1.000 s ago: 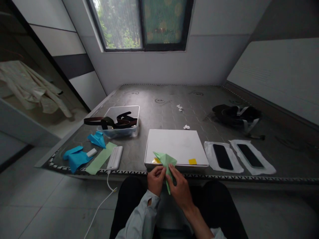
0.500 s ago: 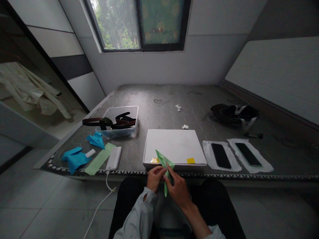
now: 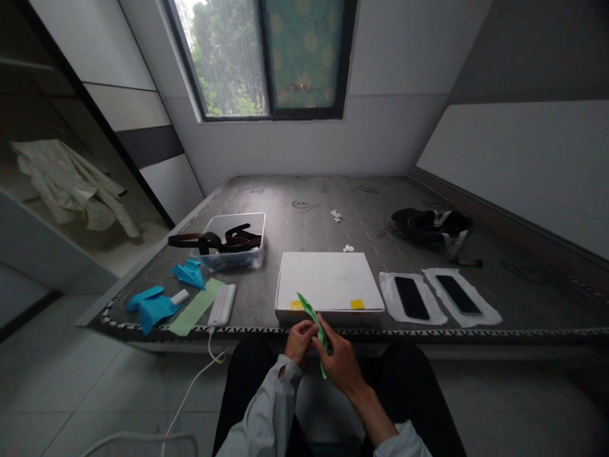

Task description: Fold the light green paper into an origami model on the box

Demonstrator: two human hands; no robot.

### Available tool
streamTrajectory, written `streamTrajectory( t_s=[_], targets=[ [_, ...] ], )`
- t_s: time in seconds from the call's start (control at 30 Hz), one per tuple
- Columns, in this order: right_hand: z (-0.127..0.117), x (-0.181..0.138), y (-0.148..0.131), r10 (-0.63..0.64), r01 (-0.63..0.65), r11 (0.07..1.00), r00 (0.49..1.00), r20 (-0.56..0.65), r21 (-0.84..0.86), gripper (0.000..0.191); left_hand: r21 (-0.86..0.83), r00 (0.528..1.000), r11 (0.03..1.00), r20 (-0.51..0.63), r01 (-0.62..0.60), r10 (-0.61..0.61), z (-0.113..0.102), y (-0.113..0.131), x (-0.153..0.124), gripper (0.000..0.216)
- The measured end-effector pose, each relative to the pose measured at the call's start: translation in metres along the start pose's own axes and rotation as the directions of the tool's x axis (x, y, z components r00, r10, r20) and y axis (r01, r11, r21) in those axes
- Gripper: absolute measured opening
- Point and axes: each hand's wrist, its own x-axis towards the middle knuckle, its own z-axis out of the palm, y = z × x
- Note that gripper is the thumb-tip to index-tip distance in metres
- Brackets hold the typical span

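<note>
At the front of a grey patterned mattress (image 3: 299, 231) under a window (image 3: 261, 60), holding folded green paper (image 3: 311, 310) between the two hands by the near side of a white box (image 3: 328, 276), almost edge-on to view and with long axis slanting from a far-left tip to a near-right end above the lap. Gripping from the right with thumb and fingers of the right hand (image 3: 342, 364), nearly closed and covering more of its length. Meeting its left side with curled, pinched-together fingertips of the left hand (image 3: 299, 343), too hidden to tell whether gripping as well.
</note>
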Motion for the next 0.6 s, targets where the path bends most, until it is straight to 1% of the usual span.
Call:
streamTrajectory(
  t_s=[0.13, 0.33, 0.47, 0.6],
  targets=[
    [-0.002, -0.002, 0.003, -0.042, 0.040, 0.998, 0.999, -0.023, -0.055, 0.050, 0.030, 0.999, 0.999, 0.027, -0.036, 0.036, 0.000, 0.003, -0.004, 0.040],
    [-0.006, -0.002, 0.006, -0.113, 0.109, 0.987, 0.993, -0.026, -0.117, 0.044, 0.071, 0.995, 0.993, 0.039, -0.099, 0.096, -0.002, 0.008, -0.007, 0.038],
    [-0.006, 0.000, 0.006, -0.113, 0.110, 0.989, 0.993, -0.026, -0.099, 0.043, 0.106, 0.990, 0.985, 0.053, -0.135, 0.129, -0.003, 0.011, -0.009, 0.037],
    [-0.001, 0.003, 0.006, -0.090, 0.091, 0.994, 0.996, 0.025, -0.055, 0.044, 0.135, 0.988, 0.979, 0.026, -0.152, 0.150, -0.004, 0.014, -0.005, 0.039]
  ],
)
